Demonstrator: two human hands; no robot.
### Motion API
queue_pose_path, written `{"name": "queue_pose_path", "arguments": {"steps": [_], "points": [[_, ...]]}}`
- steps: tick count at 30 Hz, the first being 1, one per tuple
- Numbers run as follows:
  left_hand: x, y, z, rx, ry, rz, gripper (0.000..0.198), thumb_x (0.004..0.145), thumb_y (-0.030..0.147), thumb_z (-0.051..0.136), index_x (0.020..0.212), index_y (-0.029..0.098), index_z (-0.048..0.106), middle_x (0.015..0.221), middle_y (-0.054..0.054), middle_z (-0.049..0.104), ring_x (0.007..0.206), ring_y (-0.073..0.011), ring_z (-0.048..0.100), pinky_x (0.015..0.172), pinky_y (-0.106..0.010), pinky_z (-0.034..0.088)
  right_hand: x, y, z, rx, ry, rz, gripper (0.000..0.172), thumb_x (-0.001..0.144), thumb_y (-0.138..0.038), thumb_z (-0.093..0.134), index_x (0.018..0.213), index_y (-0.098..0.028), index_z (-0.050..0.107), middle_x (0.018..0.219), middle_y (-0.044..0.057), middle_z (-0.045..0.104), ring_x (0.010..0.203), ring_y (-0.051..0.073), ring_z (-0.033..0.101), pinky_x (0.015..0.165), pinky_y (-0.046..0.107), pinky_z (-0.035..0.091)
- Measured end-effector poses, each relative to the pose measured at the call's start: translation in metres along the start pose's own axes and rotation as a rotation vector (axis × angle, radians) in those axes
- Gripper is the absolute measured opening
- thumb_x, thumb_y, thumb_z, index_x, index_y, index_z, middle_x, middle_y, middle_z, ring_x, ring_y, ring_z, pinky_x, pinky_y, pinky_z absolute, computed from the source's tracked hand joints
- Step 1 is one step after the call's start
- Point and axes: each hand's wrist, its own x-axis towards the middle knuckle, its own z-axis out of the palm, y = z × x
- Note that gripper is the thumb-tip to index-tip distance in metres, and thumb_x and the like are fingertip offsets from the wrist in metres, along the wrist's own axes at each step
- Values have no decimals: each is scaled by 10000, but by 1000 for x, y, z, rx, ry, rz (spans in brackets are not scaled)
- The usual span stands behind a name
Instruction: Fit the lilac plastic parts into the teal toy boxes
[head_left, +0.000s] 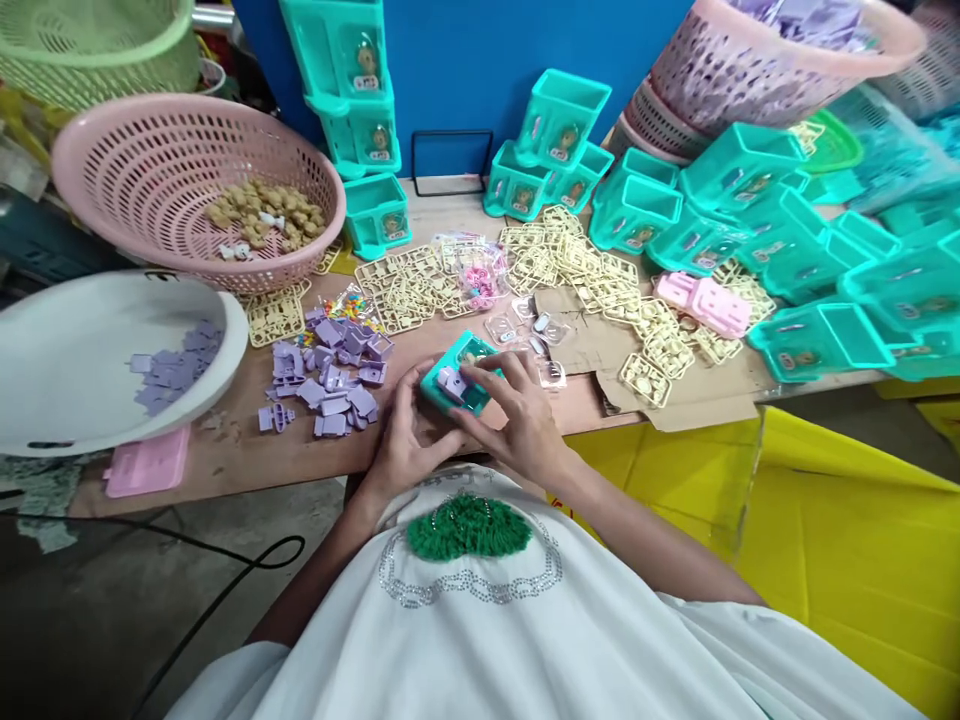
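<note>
A teal plastic box (459,362) rests tilted at the table's front edge, its open side facing up. My left hand (411,432) grips its left side, with the thumb along the near edge. Reaching over the box from the right, my right hand (517,412) has its fingers bent down into it. A small purple plastic piece (452,384) lies inside, right at those fingertips, and a tan figure shows behind it. To the left is a heap of purple plastic parts (334,375). Clear plastic covers (551,374) lie just to the right.
Cream part frames (412,285) spread across the back. Teal boxes (379,130) stand stacked at the rear and right (795,240). A pink basket (315,215) with tan figures and a white basin (236,335) stand left. A yellow carton (840,530) is below right.
</note>
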Motion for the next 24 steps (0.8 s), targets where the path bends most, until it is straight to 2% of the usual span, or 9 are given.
{"name": "queue_pose_path", "arguments": {"steps": [3,5,6,8,11,18,20,24], "points": [[-1,13,-5,-125,-25,-43,413,974,443,703,1322,245,603,1247,-98,716,1149,-219,720,978,-334,609,-6,6,-7,115,20,19,278,999,-268,674,1274,-230,686,1211,134,633,1151,296,614,1002,551,556],[1,21,-5,-62,-25,-40,213,1000,392,668,1119,223,720,1071,-67,747,997,-190,739,862,-288,616,-14,12,-14,208,9,39,291,999,-267,660,1289,-254,678,1300,134,604,1275,309,606,1102,587,531],[2,25,-3,-8,-25,-25,176,1002,360,663,1043,217,757,1015,-60,748,948,-181,735,828,-278,609,-18,15,-16,246,2,53,299,1000,-278,653,1299,-263,674,1343,136,590,1344,323,585,1153,610,505],[8,33,-1,106,-24,24,146,975,301,693,988,221,815,970,-54,744,919,-176,724,816,-278,594,-26,21,-20,292,-6,75,301,1005,-307,642,1302,-268,673,1391,144,582,1447,349,532,1221,644,452],[18,44,-2,242,-55,76,123,901,231,759,976,237,857,983,-52,741,938,-179,724,819,-277,579,-34,24,-20,320,-17,86,295,1012,-344,645,1294,-264,681,1414,150,589,1494,356,504,1249,653,427],[37,59,-12,314,-191,58,120,884,203,756,883,245,868,950,-50,736,883,-177,718,741,-261,576,-34,21,-13,379,16,92,312,1046,-354,613,1335,-264,692,1468,149,591,1538,359,463,1270,665,387],[36,59,-11,322,-171,25,85,853,215,788,863,240,868,915,-44,722,852,-169,710,720,-251,578,-34,21,-11,390,5,79,327,1055,-358,595,1354,-261,689,1468,150,603,1552,360,446,1277,680,366],[27,55,-7,271,-48,-36,71,842,262,802,853,227,863,939,-49,713,893,-164,712,676,-219,596,-35,23,-9,427,13,35,340,1051,-335,615,1377,-264,682,1437,146,627,1542,349,464,1266,664,398]]}}
